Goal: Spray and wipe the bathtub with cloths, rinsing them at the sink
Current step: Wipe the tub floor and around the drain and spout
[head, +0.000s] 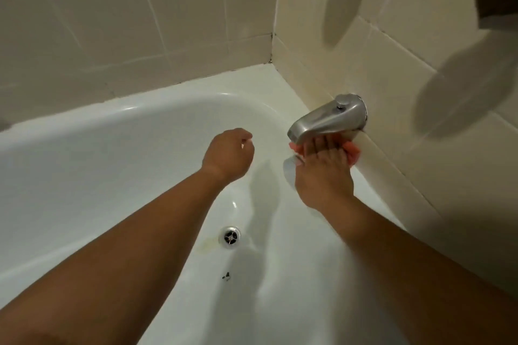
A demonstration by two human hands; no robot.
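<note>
The white bathtub [117,148] fills the lower view, with a metal spout [328,117] on its right end wall. My right hand [322,176] presses a pink cloth [353,152] with straight fingers against the tub wall just under the spout. Only the cloth's edges show beside my fingers. My left hand [228,155] hovers over the tub's inside to the left of the spout, fingers loosely curled and holding nothing.
A round drain [230,236] lies in the tub floor below my left forearm, and a small dark speck [226,276] sits nearer to me. Beige tiled walls [140,22] meet at the far corner. Blurred fittings [462,98] stick out from the right wall above the spout.
</note>
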